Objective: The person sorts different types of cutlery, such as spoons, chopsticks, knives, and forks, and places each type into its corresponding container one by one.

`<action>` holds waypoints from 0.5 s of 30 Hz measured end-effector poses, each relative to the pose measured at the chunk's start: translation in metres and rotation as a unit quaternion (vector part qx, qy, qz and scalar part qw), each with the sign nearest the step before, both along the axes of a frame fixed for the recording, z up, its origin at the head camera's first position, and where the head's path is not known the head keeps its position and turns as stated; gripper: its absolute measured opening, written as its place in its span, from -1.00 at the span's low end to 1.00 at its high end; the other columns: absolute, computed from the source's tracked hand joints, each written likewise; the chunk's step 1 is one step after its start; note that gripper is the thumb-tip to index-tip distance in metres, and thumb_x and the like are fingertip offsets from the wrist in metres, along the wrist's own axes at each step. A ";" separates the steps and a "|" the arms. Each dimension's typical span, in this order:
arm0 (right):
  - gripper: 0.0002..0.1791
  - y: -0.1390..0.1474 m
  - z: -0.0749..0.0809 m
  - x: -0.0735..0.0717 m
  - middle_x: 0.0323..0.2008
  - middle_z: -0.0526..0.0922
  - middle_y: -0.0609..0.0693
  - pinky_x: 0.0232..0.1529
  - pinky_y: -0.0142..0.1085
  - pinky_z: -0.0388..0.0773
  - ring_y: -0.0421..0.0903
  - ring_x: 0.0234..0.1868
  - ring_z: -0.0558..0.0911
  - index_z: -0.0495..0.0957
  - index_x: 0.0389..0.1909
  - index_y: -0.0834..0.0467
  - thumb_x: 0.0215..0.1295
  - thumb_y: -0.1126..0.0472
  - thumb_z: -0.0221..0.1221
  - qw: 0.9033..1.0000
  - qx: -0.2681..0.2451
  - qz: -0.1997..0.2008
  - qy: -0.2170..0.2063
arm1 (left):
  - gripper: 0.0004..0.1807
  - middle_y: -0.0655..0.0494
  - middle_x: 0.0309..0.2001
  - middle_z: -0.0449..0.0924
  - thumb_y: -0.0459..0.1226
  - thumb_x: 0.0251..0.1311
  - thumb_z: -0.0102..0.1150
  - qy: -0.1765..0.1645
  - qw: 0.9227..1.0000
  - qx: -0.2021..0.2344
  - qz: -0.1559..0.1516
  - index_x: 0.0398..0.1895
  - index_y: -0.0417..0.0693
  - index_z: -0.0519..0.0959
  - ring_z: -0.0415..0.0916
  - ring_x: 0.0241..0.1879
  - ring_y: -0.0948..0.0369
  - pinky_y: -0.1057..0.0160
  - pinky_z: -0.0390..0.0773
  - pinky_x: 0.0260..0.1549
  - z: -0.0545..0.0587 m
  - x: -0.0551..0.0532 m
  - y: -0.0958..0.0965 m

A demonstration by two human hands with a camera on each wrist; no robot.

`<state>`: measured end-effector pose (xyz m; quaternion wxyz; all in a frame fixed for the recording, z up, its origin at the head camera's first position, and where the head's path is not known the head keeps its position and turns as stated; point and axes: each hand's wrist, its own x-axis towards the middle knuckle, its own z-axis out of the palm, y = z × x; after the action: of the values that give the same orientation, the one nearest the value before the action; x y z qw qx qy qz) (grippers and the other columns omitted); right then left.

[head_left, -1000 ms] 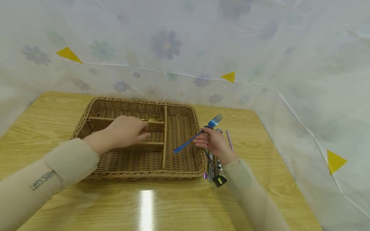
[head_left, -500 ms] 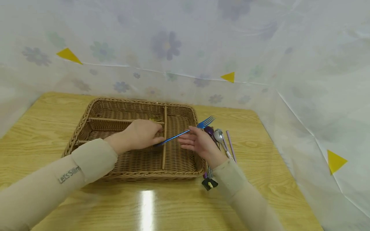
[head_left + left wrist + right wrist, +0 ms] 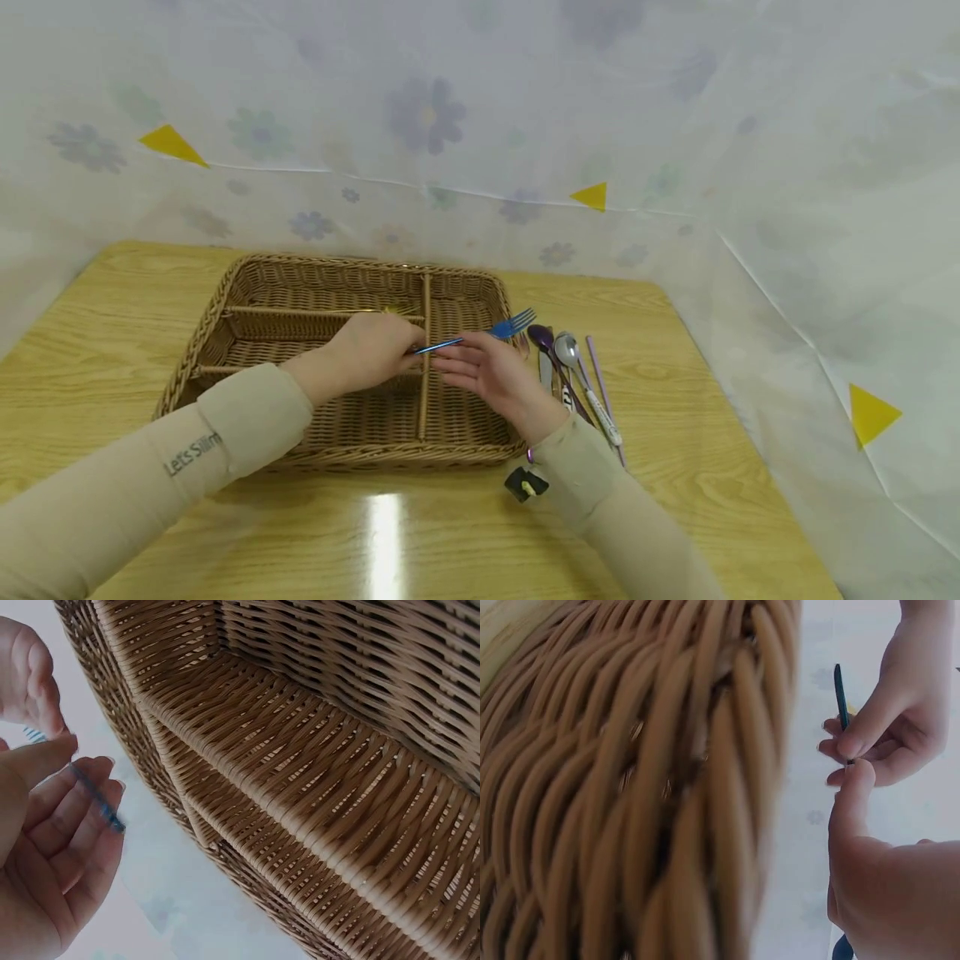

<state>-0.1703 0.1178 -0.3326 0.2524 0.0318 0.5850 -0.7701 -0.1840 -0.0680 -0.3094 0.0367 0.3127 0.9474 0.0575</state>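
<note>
A shiny blue fork (image 3: 513, 323) is held level over the basket's divider, tines to the right. My left hand (image 3: 369, 348) pinches the handle near its end between thumb and fingers. Closer to the fork's head, my right hand (image 3: 498, 377) grips it with the thumb on top, palm side partly visible. In the right wrist view, the handle's end (image 3: 841, 690) sticks out past the left thumb. Below both hands is a brown wicker basket (image 3: 360, 454) split into compartments by woven dividers.
Gold-coloured cutlery (image 3: 397, 311) lies in the back compartment. Right of the basket are a purple spoon (image 3: 541, 337), a silver spoon (image 3: 567, 350), a thin purple stick (image 3: 597, 371) and other cutlery. A small black piece (image 3: 527, 483) shows beside the right cuff. Flowered sheeting (image 3: 426, 117) surrounds the table.
My right hand has brought the fork leftward from beside the loose cutlery. The left hand has moved right and taken hold of the handle's end. More loose cutlery is uncovered.
</note>
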 end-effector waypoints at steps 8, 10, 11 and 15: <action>-0.46 -0.002 0.002 0.000 0.30 0.25 0.38 0.25 -0.08 0.35 0.23 0.30 0.33 0.01 0.37 0.32 0.47 0.16 -0.23 0.997 0.026 0.063 0.027 | -0.86 0.11 -0.51 0.57 -0.28 0.28 0.09 -0.027 0.999 0.011 0.029 -0.29 -0.12 0.62 0.41 -0.60 0.27 0.31 0.42 -0.56 -0.001 -0.005 -0.003; -0.44 -0.002 0.003 0.000 0.28 0.27 0.39 0.23 -0.08 0.38 0.20 0.25 0.40 0.03 0.37 0.33 0.47 0.14 -0.23 0.994 0.042 0.095 0.036 | -0.87 0.08 -0.47 0.60 -0.31 0.26 0.10 -0.026 0.999 0.014 0.040 -0.25 -0.14 0.63 0.42 -0.58 0.25 0.29 0.44 -0.55 0.000 -0.006 -0.006; -0.43 -0.001 0.003 0.000 0.28 0.28 0.39 0.22 -0.09 0.39 0.16 0.21 0.46 0.04 0.37 0.34 0.46 0.12 -0.23 0.992 0.052 0.110 0.041 | -0.87 0.07 -0.45 0.61 -0.31 0.26 0.11 -0.024 0.999 0.015 0.043 -0.24 -0.14 0.63 0.43 -0.58 0.25 0.29 0.44 -0.55 0.000 -0.007 -0.008; -0.45 0.000 0.004 0.002 0.20 0.39 0.37 0.12 -0.14 0.48 -0.09 -0.07 0.64 0.17 0.33 0.36 0.45 0.11 -0.20 0.984 0.081 0.149 0.061 | -0.86 0.04 -0.41 0.64 -0.30 0.26 0.11 -0.017 0.999 0.016 0.050 -0.23 -0.15 0.62 0.46 -0.57 0.25 0.29 0.46 -0.57 0.000 -0.010 -0.014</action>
<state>-0.1683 0.1173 -0.3284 0.3250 -0.0829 0.6580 -0.6742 -0.1935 -0.0824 -0.3090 0.0453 0.2649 0.9599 0.0794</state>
